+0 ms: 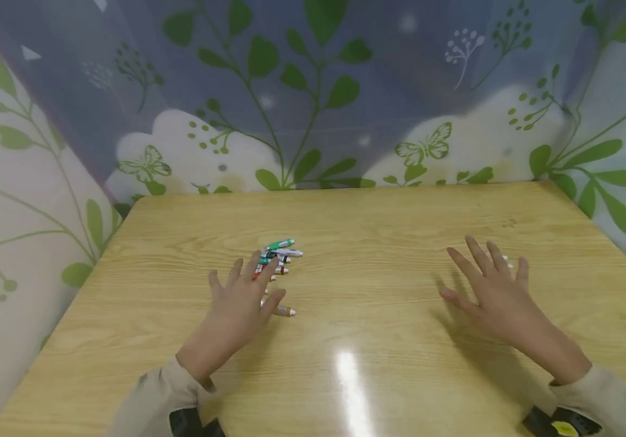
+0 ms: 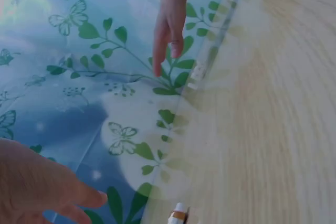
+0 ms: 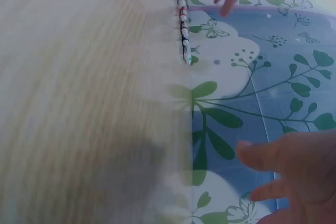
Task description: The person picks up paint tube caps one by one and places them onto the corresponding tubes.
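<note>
My left hand hovers with fingers spread over the left part of the table, overlapping a group of small markers in the head view. A green marker lies at the far end of the group, and a marker with a brown band lies by the thumb at the near end. Partly behind the fingers are red, teal and black ones. My right hand, fingers spread and holding nothing, is above the right side. Small white pieces show just behind its fingers, mostly hidden by them.
The wooden table has a bright light reflection near its front. A leaf-and-butterfly patterned cloth hangs along the back edge and both sides. In the right wrist view the markers stretch in a line.
</note>
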`<action>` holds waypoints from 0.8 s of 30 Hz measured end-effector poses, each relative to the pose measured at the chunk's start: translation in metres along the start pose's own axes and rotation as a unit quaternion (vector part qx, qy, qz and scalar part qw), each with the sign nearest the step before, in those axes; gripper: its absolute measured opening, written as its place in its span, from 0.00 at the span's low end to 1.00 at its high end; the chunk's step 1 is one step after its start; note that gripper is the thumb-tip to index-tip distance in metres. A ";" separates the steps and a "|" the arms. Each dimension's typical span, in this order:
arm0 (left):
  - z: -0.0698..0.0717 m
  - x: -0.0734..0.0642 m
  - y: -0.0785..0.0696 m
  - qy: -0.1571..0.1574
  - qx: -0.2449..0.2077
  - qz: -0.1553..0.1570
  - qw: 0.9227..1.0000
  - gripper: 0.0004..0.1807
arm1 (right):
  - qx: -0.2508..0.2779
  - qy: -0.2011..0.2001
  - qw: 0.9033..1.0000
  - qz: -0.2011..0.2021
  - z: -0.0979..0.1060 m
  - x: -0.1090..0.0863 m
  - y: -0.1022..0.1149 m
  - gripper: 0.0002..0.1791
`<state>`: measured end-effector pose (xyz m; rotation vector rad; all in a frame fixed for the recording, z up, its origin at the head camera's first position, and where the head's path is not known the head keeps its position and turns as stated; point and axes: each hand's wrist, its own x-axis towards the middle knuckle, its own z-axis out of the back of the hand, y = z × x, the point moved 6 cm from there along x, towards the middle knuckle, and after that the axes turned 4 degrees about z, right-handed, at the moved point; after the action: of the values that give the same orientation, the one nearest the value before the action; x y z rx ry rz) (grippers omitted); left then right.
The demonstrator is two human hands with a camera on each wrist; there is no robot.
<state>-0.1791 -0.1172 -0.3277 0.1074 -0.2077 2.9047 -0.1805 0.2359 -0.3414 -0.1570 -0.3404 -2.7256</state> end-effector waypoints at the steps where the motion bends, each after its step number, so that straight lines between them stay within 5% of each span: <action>1: 0.004 0.000 0.000 -0.016 -0.004 -0.010 1.000 0.28 | -0.005 -0.006 1.000 -0.001 0.002 0.000 -0.002 0.40; 6: 0.012 0.001 0.000 -0.058 -0.037 -0.062 0.996 0.19 | -0.018 -0.040 0.999 0.019 0.012 0.003 -0.012 0.30; 14: -0.001 0.005 -0.001 -0.003 -0.052 -0.053 0.997 0.16 | 0.019 -0.064 0.998 0.013 0.024 0.002 -0.029 0.22; 24: -0.015 0.006 0.002 0.018 -0.047 -0.050 0.998 0.14 | 0.047 0.015 0.998 -0.031 0.012 0.006 -0.062 0.17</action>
<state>-0.1864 -0.1152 -0.3424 0.0479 -0.3215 2.7900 -0.2090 0.2922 -0.3426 -0.0811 -0.4720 -2.7627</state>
